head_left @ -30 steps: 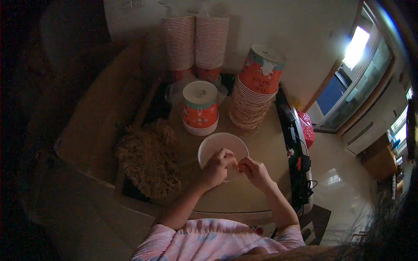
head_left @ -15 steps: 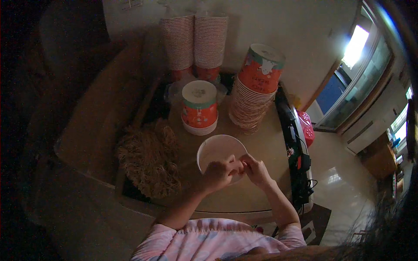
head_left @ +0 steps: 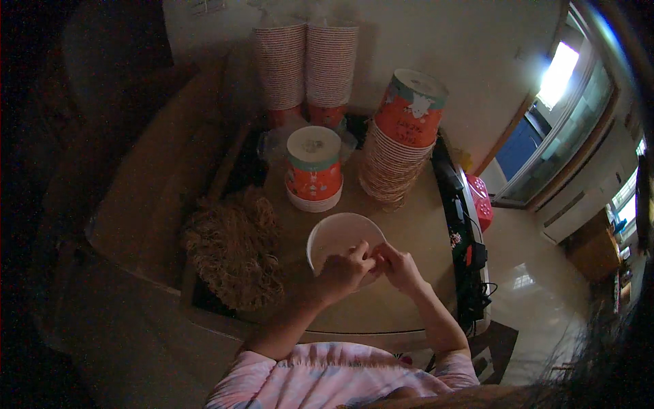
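Beige-topped table (head_left: 371,315) carrying one white bowl (head_left: 337,238), its near right side under left hand (head_left: 347,269) and right hand (head_left: 402,269), fingers curled together, exact grip unclear; stringy brown bundle (head_left: 235,252) at left; inverted orange bowls (head_left: 313,183) behind.

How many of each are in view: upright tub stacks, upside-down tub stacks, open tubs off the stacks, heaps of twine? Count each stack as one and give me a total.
Upright tub stacks: 2
Upside-down tub stacks: 2
Open tub: 1
Heap of twine: 1
Total: 6
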Motion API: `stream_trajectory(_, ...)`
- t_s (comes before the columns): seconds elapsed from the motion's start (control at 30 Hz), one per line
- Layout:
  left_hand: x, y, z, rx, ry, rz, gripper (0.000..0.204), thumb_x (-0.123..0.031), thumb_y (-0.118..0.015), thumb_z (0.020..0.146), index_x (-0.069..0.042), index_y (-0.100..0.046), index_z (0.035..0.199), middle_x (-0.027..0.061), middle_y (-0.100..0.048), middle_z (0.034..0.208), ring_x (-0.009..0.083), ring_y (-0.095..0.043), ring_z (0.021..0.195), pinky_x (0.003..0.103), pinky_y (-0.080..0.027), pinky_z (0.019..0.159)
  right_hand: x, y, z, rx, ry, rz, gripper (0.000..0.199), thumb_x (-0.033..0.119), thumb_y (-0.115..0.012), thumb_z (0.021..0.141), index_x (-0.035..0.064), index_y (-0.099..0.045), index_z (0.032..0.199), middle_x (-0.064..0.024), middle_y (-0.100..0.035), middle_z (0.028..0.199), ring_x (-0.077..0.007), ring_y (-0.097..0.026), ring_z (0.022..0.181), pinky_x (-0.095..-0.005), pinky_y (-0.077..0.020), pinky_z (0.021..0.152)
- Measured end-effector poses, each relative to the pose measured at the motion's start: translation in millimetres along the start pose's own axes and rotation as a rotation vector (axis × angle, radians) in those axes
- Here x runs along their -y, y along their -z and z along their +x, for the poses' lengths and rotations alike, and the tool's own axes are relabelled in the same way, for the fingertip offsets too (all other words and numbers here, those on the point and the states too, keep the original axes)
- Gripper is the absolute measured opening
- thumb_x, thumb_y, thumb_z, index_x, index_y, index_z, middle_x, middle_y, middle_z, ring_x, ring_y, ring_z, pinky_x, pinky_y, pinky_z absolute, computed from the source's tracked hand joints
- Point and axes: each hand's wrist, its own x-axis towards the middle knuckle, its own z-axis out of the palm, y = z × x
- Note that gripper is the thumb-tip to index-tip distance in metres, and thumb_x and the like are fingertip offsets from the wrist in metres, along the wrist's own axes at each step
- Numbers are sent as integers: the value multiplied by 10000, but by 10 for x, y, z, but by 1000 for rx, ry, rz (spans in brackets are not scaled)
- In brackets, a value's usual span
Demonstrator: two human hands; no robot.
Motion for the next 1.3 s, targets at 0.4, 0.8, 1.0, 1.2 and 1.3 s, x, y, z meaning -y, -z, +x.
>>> stream_trajectory(0.4, 168, -164, -37, -82, 331, -721, 118, -117, -576, 832, -9, -600, 873, 77, -598, 743, 147, -568, 662, 289, -453, 601, 200, -390, -203, -489, 26, 191, 43, 6, -581, 818, 27, -577, 856, -71, -607, 831, -130, -560, 684, -242, -443, 559)
stream_trajectory(0.8, 141, -49, -27, 52, 543, -1134, 164, -164, -544, 878, -19, -616, 857, -18, -549, 661, 35, -482, 563, 181, -362, 464, 363, -654, -234, -746, -101, 522, 57, -18, -590, 806, 23, -595, 847, -65, -628, 843, -84, -546, 664, -208, -433, 539)
stream_trajectory(1.0, 250, -168, -36, -13, 522, -1124, 151, -150, -567, 860, -13, -630, 848, -12, -572, 681, 44, -498, 581, 196, -396, 501, 397, -616, -219, -733, 32, 215, 132, -60, -611, 765, 27, -631, 862, -98, -649, 941, -128, -611, 761, -219, -476, 604)
stream_trajectory(1.2, 309, -214, -82, -82, 447, -1038, 122, -124, -613, 810, -13, -641, 853, 17, -621, 750, 72, -546, 668, 226, -450, 607, 366, -631, -219, -702, 92, 176, 116, -40, -572, 810, -6, -635, 901, -108, -640, 920, -139, -597, 760, -243, -483, 581)
stream_trajectory(1.3, 311, -198, -99, -113, 413, -953, 119, -118, -629, 790, -16, -642, 851, 30, -630, 757, 82, -558, 683, 235, -458, 626, 425, -603, -242, -657, -69, 484, 103, -8, -575, 822, 3, -634, 905, -87, -640, 917, -110, -578, 713, -224, -460, 540)
